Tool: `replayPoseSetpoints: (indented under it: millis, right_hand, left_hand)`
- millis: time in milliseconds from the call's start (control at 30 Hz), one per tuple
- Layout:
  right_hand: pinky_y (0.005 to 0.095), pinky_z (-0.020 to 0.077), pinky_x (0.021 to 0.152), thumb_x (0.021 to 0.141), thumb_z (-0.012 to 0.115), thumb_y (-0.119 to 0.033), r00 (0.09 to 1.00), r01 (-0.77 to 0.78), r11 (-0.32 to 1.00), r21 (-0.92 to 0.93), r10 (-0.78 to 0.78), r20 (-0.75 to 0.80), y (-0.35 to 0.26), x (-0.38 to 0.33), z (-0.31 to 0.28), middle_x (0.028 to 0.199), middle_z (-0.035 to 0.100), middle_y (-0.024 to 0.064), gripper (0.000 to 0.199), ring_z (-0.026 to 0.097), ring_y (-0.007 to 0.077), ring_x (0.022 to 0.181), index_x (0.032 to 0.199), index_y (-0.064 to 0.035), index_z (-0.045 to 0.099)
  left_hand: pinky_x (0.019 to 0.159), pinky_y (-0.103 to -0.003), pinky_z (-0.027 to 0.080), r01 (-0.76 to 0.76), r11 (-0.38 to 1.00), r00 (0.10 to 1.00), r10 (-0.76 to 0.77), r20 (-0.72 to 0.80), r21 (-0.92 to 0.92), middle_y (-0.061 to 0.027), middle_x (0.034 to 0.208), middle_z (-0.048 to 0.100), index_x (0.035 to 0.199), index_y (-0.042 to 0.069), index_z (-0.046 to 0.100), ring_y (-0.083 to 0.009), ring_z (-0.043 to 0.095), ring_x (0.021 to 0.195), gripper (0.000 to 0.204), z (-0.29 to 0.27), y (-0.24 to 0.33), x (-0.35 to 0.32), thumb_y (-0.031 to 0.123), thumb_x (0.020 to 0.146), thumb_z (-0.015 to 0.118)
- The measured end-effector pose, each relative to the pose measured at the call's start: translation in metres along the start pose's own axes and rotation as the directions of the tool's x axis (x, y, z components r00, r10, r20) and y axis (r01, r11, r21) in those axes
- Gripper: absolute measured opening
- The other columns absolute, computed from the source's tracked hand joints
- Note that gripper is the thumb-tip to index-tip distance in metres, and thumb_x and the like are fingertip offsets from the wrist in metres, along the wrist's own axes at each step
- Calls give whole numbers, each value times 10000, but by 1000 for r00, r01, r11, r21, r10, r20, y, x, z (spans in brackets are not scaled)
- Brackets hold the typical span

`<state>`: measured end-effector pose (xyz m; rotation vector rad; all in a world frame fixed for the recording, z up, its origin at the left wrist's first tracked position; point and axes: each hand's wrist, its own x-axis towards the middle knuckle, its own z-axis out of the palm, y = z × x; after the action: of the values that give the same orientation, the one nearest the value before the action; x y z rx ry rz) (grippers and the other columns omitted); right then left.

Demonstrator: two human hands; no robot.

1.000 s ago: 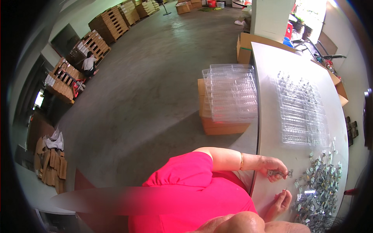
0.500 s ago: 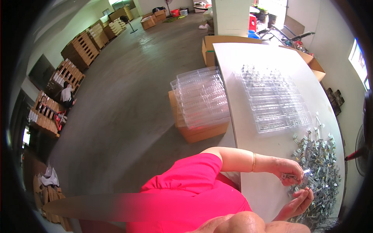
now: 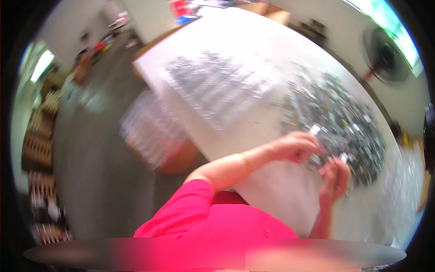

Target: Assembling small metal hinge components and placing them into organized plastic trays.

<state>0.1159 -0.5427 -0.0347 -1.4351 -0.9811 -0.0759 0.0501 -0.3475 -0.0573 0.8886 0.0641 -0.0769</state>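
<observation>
Taking the pile [image 3: 337,118] of small metal parts as landmark: the white table [image 3: 272,190] lies bare on its near side, beneath the left hand [image 3: 297,147] and right hand [image 3: 335,174], so a hand can pass there, and both hands sit at the pile's near edge, close together, with little gap between them. Beyond the pile's far left, clear trays [image 3: 217,86] cover the table, with only a narrow bare strip between trays and pile. Left of the table edge a stack of clear trays [image 3: 154,131] blocks the drop to the floor; blur hides finer detail.
</observation>
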Motion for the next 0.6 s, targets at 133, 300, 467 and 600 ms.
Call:
replayPoseSetpoints:
  millis: [133,300,467,600]
  right_hand:
    - [217,472,558,976,620,-1,997,-74,997,-5,74,-23,-4,24,8,888,663,50,70,604,74,642,1044,-5,635]
    - [218,477,564,970,643,-19,993,-115,988,-102,113,-16,4,38,11,860,672,33,56,609,57,639,1023,-6,653]
    - [226,489,566,952,670,-30,989,-144,970,-195,147,3,4,36,20,814,677,38,53,608,65,628,1003,-20,668]
    - [250,471,534,930,685,-26,986,-141,960,-240,159,58,6,33,22,750,663,55,66,587,82,589,993,-33,667]
  left_hand:
    - [402,-261,293,-63,998,997,61,-52,-29,-13,579,474,993,11,584,-101,402,439,151,-16,2,4,157,983,547]
    - [412,-243,305,-123,991,992,122,-33,-58,-17,597,503,1002,34,598,-98,429,462,213,-23,-7,11,227,1026,510]
    - [417,-226,308,-112,993,982,115,-151,26,0,613,533,983,72,615,-76,446,476,247,-17,-3,6,281,1049,500]
    - [430,-219,314,-120,991,979,130,-160,66,14,622,534,990,74,618,-62,447,490,252,-18,-6,5,288,1060,505]
